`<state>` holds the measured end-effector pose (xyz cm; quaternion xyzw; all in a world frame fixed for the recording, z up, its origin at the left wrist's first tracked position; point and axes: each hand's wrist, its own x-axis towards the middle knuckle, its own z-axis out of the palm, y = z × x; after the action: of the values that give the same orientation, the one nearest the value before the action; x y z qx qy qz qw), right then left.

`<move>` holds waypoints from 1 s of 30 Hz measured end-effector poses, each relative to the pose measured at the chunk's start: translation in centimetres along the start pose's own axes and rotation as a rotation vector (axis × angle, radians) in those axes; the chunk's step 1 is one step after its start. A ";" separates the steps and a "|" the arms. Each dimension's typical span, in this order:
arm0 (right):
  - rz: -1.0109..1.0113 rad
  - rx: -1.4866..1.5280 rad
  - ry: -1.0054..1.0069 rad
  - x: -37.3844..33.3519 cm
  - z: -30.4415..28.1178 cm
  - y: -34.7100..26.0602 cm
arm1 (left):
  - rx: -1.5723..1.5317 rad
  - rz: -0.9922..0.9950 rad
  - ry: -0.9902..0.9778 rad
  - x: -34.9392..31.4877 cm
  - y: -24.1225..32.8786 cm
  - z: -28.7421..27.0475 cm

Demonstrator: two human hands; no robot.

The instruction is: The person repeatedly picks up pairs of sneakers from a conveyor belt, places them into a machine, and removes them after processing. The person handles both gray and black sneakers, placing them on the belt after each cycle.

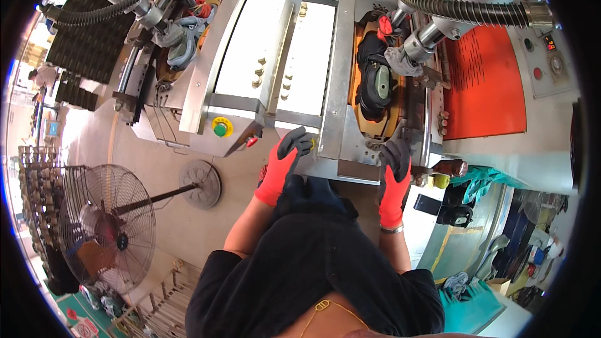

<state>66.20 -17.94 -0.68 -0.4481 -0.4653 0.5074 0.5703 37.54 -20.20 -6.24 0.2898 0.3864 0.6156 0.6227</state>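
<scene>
My left hand [290, 150], in a red glove with dark grey fingers, reaches to the front face of the machine [343, 87]. Its fingers are loosely bent and hold no visible object; they partly cover a yellow-ringed button [313, 144]. My right hand [395, 169], gloved alike, is at the front edge of the machine's right station, fingers apart and slightly curled, with nothing seen in them. Beyond it a black shoe [376, 84] with a pale green patch lies in a tan mould bed [391, 112]. A cloth-wrapped metal rod [410, 56] stands over its right side.
On the left station lies a grey-blue shoe part [181, 50] under another rod. A green button [220, 128] and a red knob [251, 141] sit on the machine's front. A pedestal fan [116, 228] stands left. An orange panel [485, 87] and a phone [427, 204] are right.
</scene>
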 end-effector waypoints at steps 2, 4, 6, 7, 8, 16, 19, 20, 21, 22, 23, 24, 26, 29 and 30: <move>-0.066 -0.020 0.046 0.3 1.6 0.6 | 0.042 0.009 -0.063 -0.1 2.7 -1.1; -0.131 0.045 0.131 0.4 5.2 -0.1 | 0.371 0.124 -0.157 -0.2 7.1 -2.1; -0.175 0.021 0.211 0.5 9.3 -1.1 | 0.190 0.014 -0.170 -0.9 10.3 -3.9; -0.195 0.008 0.253 0.3 11.2 -1.3 | 0.293 0.048 -0.201 -1.2 12.1 -5.2; -0.224 0.008 0.245 0.0 13.0 -1.4 | 0.260 0.048 -0.187 -1.7 13.6 -6.4; -0.290 -0.067 0.320 -4.4 22.1 -2.6 | 0.192 0.151 -0.044 -1.2 21.9 -17.5; -0.282 -0.081 0.390 -6.6 23.3 -2.4 | 0.177 0.308 0.036 1.4 23.9 -20.6; -0.246 -0.147 0.443 -7.6 23.4 -2.4 | 0.192 0.349 0.111 2.6 24.4 -21.1; -0.281 -0.155 0.431 -8.3 23.3 -2.3 | 0.217 0.416 0.141 4.0 24.7 -22.3; -0.316 -0.160 0.423 -8.9 22.9 -2.1 | 0.194 0.442 0.199 5.8 24.8 -23.3; -0.307 -0.172 0.450 -9.6 22.7 -2.0 | 0.172 0.466 0.258 7.8 24.8 -24.3; -0.297 -0.180 0.473 -10.2 22.7 -2.1 | 0.217 0.441 0.376 10.0 24.7 -25.4; -0.292 -0.180 0.527 -11.0 23.5 -2.9 | 1.063 0.325 0.614 16.2 23.8 -30.5; -0.272 -0.251 0.548 -12.6 23.6 -3.3 | 1.269 0.117 0.479 22.1 22.4 -34.1; -0.250 -0.299 0.559 -12.8 23.9 -4.0 | 1.341 0.101 0.429 23.4 21.3 -36.1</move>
<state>42.62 -30.09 6.21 -0.5879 -0.4119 0.2172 0.6615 -5.59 0.41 -10.53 0.5009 0.7828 0.3165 0.1904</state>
